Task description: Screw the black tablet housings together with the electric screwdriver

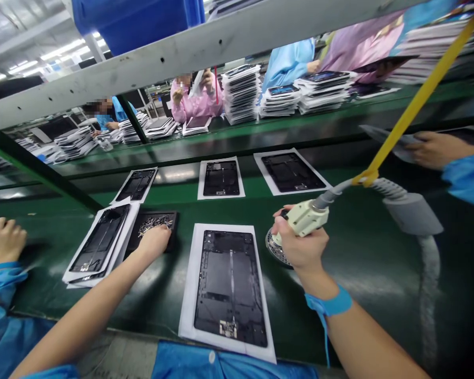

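My left hand (156, 241) reaches into a black tray (175, 227) of small loose light and dark parts (152, 223). Its fingers are drawn together, and whatever they pinch is hidden. My right hand (303, 245) is wrapped round a pale electric screwdriver (310, 217), tilted beside a round perforated metal dish (275, 250); its tip is out of sight. Between my hands an opened black tablet housing (229, 287) lies on a white sheet (187, 295). Left of the tray, more tablet housings (100, 239) rest stacked with white sheets.
Three tablet housings (222, 177) on sheets lie across the far strip. A yellow strap (426, 95) holds up the screwdriver's thick cable (428, 295). Co-workers' hands show at left (6, 242) and right (442, 150). A metal beam (161, 58) crosses above; a green post (43, 171) slants at left.
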The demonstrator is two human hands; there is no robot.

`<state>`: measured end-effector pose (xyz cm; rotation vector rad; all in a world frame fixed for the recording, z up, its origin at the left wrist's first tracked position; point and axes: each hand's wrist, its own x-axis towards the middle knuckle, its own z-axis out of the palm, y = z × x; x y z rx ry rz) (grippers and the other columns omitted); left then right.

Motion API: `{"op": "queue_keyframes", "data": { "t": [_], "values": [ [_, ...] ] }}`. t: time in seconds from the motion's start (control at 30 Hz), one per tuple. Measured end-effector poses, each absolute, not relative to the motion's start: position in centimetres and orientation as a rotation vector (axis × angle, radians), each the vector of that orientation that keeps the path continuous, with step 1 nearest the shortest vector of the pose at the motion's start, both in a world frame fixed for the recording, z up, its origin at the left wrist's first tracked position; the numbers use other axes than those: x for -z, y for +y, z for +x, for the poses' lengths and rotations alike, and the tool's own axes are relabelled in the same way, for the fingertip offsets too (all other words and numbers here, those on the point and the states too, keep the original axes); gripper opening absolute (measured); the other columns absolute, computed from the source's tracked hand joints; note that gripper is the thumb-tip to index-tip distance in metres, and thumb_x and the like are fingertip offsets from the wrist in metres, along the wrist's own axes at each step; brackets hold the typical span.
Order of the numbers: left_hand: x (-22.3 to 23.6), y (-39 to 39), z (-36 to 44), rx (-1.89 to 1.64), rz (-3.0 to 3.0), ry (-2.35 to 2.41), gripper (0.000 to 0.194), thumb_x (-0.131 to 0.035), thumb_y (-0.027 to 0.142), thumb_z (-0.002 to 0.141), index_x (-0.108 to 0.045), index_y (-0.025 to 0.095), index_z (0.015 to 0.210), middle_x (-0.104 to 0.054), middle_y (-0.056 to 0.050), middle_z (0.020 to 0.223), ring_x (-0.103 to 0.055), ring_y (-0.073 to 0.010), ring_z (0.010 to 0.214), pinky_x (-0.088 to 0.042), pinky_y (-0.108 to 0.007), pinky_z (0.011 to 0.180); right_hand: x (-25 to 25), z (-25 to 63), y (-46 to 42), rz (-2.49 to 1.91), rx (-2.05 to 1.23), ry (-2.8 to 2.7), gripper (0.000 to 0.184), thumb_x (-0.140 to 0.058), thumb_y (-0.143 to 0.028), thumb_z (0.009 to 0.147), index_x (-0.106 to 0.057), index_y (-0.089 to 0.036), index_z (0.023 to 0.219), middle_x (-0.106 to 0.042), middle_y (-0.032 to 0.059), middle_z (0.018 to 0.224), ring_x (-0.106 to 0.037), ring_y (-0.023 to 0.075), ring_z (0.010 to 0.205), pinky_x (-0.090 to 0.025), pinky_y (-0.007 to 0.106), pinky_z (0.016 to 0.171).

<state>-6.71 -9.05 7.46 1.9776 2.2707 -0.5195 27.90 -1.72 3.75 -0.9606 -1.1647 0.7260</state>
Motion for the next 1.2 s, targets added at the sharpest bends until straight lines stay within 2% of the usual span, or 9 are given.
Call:
{"op": "queue_keyframes", "data": {
  "t": [0.2, 0.27, 0.33, 0.43, 0.57, 0.67, 0.77, 1.03, 1.2],
  "values": [
    [-8.7, -7.7, -7.5, 0.526, 1.988, 2.253, 0.019, -0.055, 0.011, 0.082, -0.073, 0.016, 0.082, -0.076, -0.018, 0.095, -0.073, -0.0333, 0.095, -0.054, -0.039, 0.085, -3.8, 28.1, -1.7, -0.959, -0.728, -1.164, 0.024, -0.076, -0.030, 0.080, -0.067, -0.019, 0.099, -0.069, -0.0002, 0.071, -0.063, 0.0152, 0.051, -0.056, 0.032, 0.057],
    [-9.7, -8.3, -8.4, 0.310, 1.947, 2.274, 0.014, -0.058, 0.017, 0.079, -0.072, 0.019, 0.077, -0.076, -0.013, 0.085, -0.074, -0.0319, 0.088, -0.055, -0.038, 0.081, -3.9, 28.0, -1.7, -0.953, -0.721, -1.160, 0.023, -0.076, -0.030, 0.080, -0.067, -0.019, 0.099, -0.070, 0.0008, 0.072, -0.063, 0.0153, 0.051, -0.056, 0.032, 0.057],
    [-10.7, -9.4, -8.7, -0.080, 1.800, 2.205, 0.013, -0.061, 0.028, 0.080, -0.072, 0.021, 0.076, -0.074, -0.007, 0.076, -0.072, -0.0276, 0.078, -0.055, -0.035, 0.074, -4.0, 27.8, -1.8, -0.944, -0.713, -1.160, 0.022, -0.076, -0.029, 0.080, -0.067, -0.019, 0.099, -0.070, 0.0013, 0.072, -0.063, 0.0158, 0.051, -0.056, 0.033, 0.057],
    [-11.3, -10.7, -7.2, -0.572, 1.452, 1.933, 0.026, -0.067, 0.046, 0.076, -0.072, 0.021, 0.078, -0.073, -0.005, 0.070, -0.069, -0.0221, 0.066, -0.055, -0.032, 0.066, -4.1, 27.7, -1.9, -0.932, -0.713, -1.163, 0.024, -0.075, -0.029, 0.081, -0.067, -0.019, 0.100, -0.070, 0.0009, 0.071, -0.063, 0.0158, 0.051, -0.057, 0.033, 0.057],
    [-9.2, -9.8, -2.7, -0.798, 1.247, 1.691, 0.027, -0.074, 0.044, 0.068, -0.065, 0.018, 0.072, -0.067, -0.003, 0.063, -0.061, -0.0153, 0.058, -0.051, -0.027, 0.059, -3.9, 27.9, -1.8, -0.925, -0.699, -1.186, 0.022, -0.075, -0.029, 0.081, -0.067, -0.019, 0.099, -0.069, -0.0006, 0.071, -0.064, 0.0153, 0.052, -0.057, 0.033, 0.058],
    [-6.6, -8.0, -0.6, -0.782, 1.199, 1.622, 0.030, -0.071, 0.046, 0.071, -0.060, 0.018, 0.072, -0.054, 0.004, 0.055, -0.049, -0.0096, 0.049, -0.039, -0.021, 0.049, -3.8, 28.2, -1.8, -0.925, -0.697, -1.199, 0.021, -0.075, -0.028, 0.081, -0.067, -0.019, 0.099, -0.069, -0.0008, 0.071, -0.064, 0.0152, 0.052, -0.057, 0.032, 0.057],
    [-4.8, -6.4, -0.4, -0.624, 1.153, 1.641, 0.034, -0.070, 0.048, 0.074, -0.057, 0.018, 0.068, -0.045, 0.007, 0.051, -0.040, -0.0077, 0.045, -0.029, -0.020, 0.045, -3.9, 28.2, -1.8, -0.932, -0.699, -1.188, 0.022, -0.075, -0.028, 0.081, -0.067, -0.019, 0.099, -0.069, -0.0005, 0.071, -0.064, 0.0152, 0.051, -0.057, 0.032, 0.055],
    [-4.0, -4.1, -1.3, -0.493, 0.992, 1.598, 0.026, -0.072, 0.033, 0.078, -0.059, 0.016, 0.064, -0.035, 0.009, 0.043, -0.028, -0.0051, 0.036, -0.022, -0.022, 0.040, -4.5, 28.1, -2.0, -0.906, -0.720, -1.176, 0.022, -0.076, -0.024, 0.079, -0.067, -0.020, 0.098, -0.070, -0.0012, 0.073, -0.063, 0.0136, 0.048, -0.056, 0.029, 0.050],
    [-4.1, -3.2, -1.7, -0.392, 0.986, 1.569, 0.025, -0.072, 0.030, 0.077, -0.059, 0.016, 0.062, -0.035, 0.008, 0.038, -0.030, -0.0063, 0.033, -0.018, -0.023, 0.038, -4.5, 28.1, -2.1, -0.918, -0.712, -1.177, 0.022, -0.076, -0.023, 0.079, -0.067, -0.020, 0.099, -0.070, -0.0011, 0.073, -0.064, 0.0140, 0.049, -0.057, 0.030, 0.052]
  ]
}}
